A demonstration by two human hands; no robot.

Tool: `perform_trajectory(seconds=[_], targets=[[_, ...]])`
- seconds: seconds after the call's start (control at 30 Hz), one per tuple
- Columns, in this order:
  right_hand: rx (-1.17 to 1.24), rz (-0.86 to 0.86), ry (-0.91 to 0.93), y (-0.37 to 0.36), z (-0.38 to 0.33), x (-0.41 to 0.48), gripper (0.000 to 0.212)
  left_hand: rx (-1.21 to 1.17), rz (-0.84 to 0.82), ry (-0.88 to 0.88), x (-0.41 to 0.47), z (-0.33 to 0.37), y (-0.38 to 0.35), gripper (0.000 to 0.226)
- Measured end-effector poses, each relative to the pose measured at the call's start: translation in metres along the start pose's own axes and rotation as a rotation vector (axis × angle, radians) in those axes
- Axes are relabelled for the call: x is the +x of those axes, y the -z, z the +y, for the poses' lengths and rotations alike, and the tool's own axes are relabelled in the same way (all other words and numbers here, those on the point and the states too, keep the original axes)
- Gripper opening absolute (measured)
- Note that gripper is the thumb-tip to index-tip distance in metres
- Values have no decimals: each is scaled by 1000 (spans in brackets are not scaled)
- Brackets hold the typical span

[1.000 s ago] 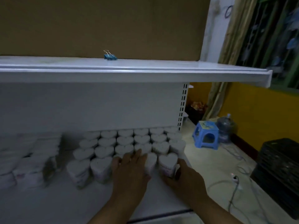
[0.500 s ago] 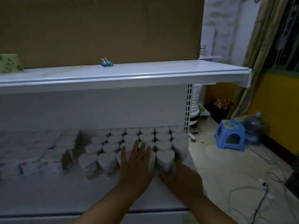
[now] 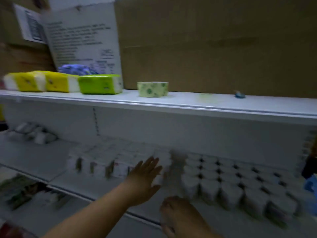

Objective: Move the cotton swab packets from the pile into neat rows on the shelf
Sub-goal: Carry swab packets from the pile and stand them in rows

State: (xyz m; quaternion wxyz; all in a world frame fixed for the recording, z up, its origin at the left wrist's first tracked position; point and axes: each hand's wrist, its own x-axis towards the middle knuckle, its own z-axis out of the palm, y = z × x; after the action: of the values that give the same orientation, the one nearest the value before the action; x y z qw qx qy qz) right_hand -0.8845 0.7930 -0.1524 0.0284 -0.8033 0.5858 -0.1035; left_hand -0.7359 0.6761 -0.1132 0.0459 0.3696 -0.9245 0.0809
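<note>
**Upper shelf** (image 3: 188, 100), left to right: yellow soft packs (image 3: 34, 82), a green pack (image 3: 100, 84), a tape roll (image 3: 152, 89) and a small blue clip (image 3: 239, 95) towards the right. None of these belongs to the task.

**Lower shelf** (image 3: 42, 158): a group of white rectangular packs (image 3: 103, 162) stands left of centre, towards the far wall.

**Left hand** (image 3: 144, 181): it reaches over the lower shelf just right of those packs. The fingers are straight and spread and hold nothing. The fingertips are at, or just short of, the leftmost end of the rows (motion blur prevents a finer reading).

**Right hand** (image 3: 178, 219): it is nearer and lower, by the shelf's near edge, with its back to the camera. Whether its fingers grip anything cannot be told.

**Cotton swab packets** (image 3: 231, 184): white and heart-shaped, they stand upright in rows across the right part of the lower shelf, packed close together.

**Handling, as judged:**
- The packets look light, stiff-walled and smooth, so a careless nudge could slide or topple a neighbour.
- Each is best pinched across its two flat sides, low on the body.
- A flat palm against the near face should square up a row.
</note>
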Motion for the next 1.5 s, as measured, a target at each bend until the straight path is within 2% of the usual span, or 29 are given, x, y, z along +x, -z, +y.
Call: perform_trajectory(seconds=[0.1,0.2,0.33,0.5,0.7,0.77,0.93,1.03,1.1,1.23,1.33,1.43,1.5], targets=[[-116,-88,96,-14,-63,90,56,157,-116,114,-57,-106,2,64],[-153,-95,140,-29,-128,165,65,107,-41,306,-109,-190,1,62],[-189,-111,237,-46,-190,232,63,49,-37,475,-166,-261,-12,63],[-112,-159,336,-76,-248,301,70,-129,-49,644,-213,-325,-33,65],[-29,-184,324,-110,-277,389,62,-237,-155,712,-227,-404,-60,66],[13,-164,326,-119,-288,431,57,-245,-182,725,-220,-433,-69,67],[-13,-155,336,-149,-318,533,59,-179,-276,683,-209,-507,-82,70],[-43,-121,330,-162,-330,598,58,-157,-185,735,-202,-566,-78,67],[-27,-111,297,-165,-338,633,57,-183,-138,786,-202,-599,-77,65],[-10,-87,242,-184,-343,667,61,-139,-234,744,-204,-643,-93,61],[87,-16,139,-194,-340,688,69,-178,-169,739,-187,-684,-99,56],[350,140,-78,-200,-343,711,77,-287,-154,741,-161,-724,-111,57],[548,341,-209,-206,-349,731,75,-392,-119,767,-139,-749,-123,58]])
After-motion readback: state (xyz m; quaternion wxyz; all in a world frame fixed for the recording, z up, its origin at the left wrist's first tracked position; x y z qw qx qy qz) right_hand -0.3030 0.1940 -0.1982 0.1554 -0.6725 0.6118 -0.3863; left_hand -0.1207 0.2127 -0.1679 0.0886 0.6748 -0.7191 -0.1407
